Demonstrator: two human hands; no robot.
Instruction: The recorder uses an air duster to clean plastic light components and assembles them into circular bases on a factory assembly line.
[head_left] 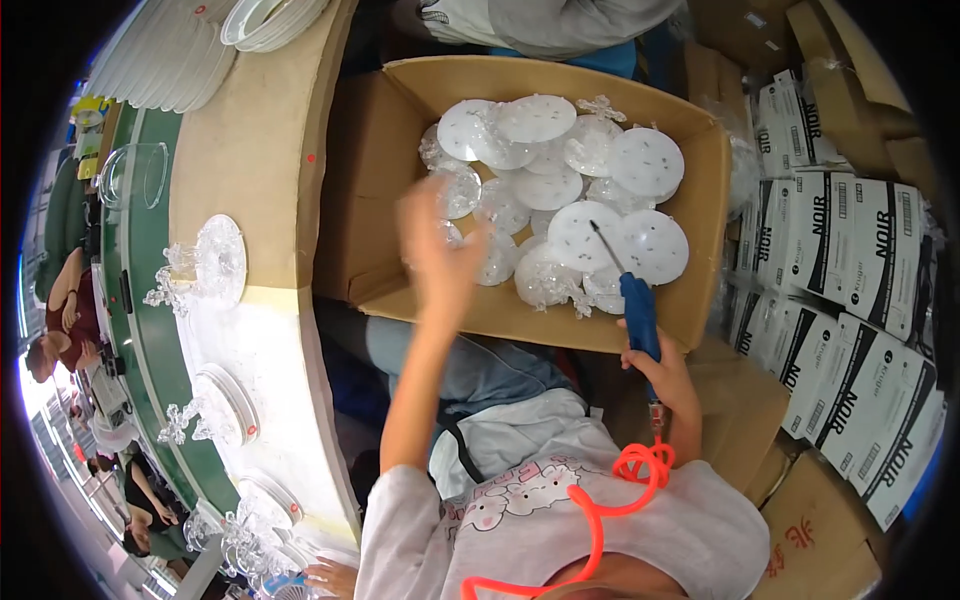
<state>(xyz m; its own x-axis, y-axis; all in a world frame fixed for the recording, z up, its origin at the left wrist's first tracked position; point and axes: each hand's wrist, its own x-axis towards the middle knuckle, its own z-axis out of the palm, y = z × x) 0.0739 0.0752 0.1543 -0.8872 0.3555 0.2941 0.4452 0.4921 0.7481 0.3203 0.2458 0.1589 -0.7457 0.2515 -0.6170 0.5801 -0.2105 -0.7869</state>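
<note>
My left hand (436, 250) is blurred, raised over the near left part of an open cardboard box (560, 330); I cannot tell whether it holds anything. The box holds several white round discs (645, 160) and clear plastic pieces (500, 205). My right hand (665, 370) grips a blue screwdriver (638, 310) at the box's near edge. Its thin metal tip (603, 243) points up over the discs. An orange coiled hose (610, 500) hangs from the tool's lower end across my white shirt.
A curved workbench (250, 150) runs along the left with clear glass-like assemblies (205, 265) and stacked white plates (165, 60). A green conveyor (140, 280) lies beyond it, with other people at far left. Black-and-white printed cartons (860, 300) are stacked on the right.
</note>
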